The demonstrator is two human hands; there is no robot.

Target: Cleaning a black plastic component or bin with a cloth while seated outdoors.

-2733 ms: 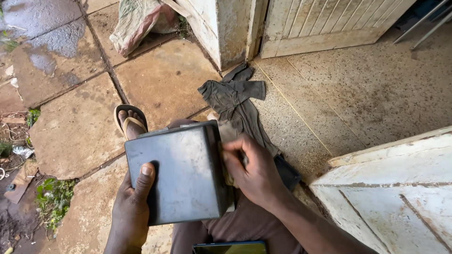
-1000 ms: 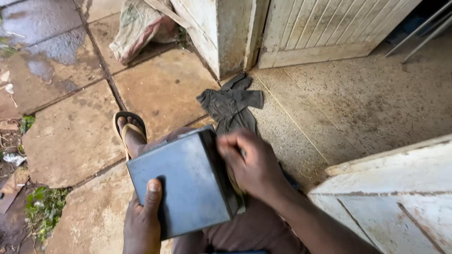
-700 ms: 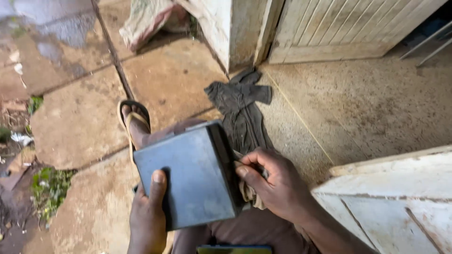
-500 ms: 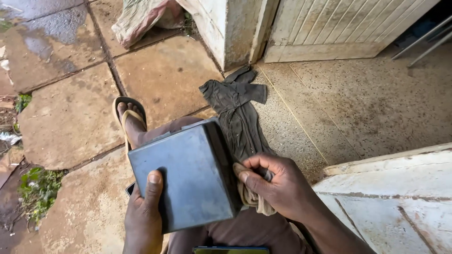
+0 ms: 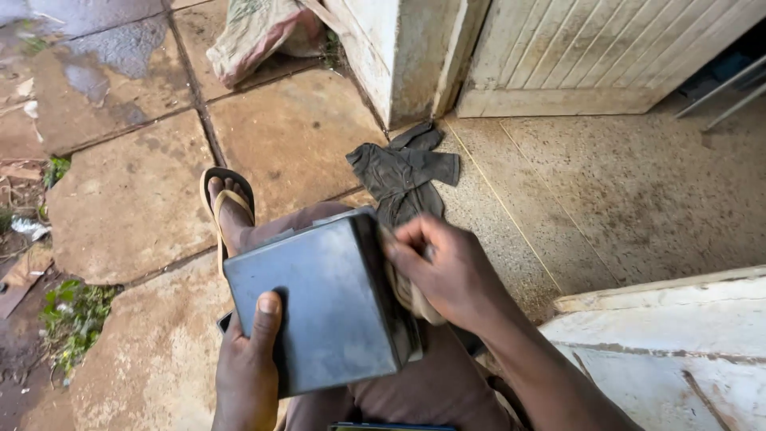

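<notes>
Behind box (image 5: 319,307), half-hidden rag (image 5: 408,289)

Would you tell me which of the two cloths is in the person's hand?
The light rag, pressed by the right hand against the grey metal box. The dark cloth lies spread on the floor beyond, untouched.

Dark garment (image 5: 403,172), sandal (image 5: 227,211), sack (image 5: 255,32)

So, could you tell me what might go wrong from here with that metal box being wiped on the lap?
The grey metal box rests tilted on the knee, steadied only by the left hand at its lower edge; it could slip toward the sandalled foot. The right hand presses a cloth against the box's side edge, which might nick the fingers if sharp.
</notes>
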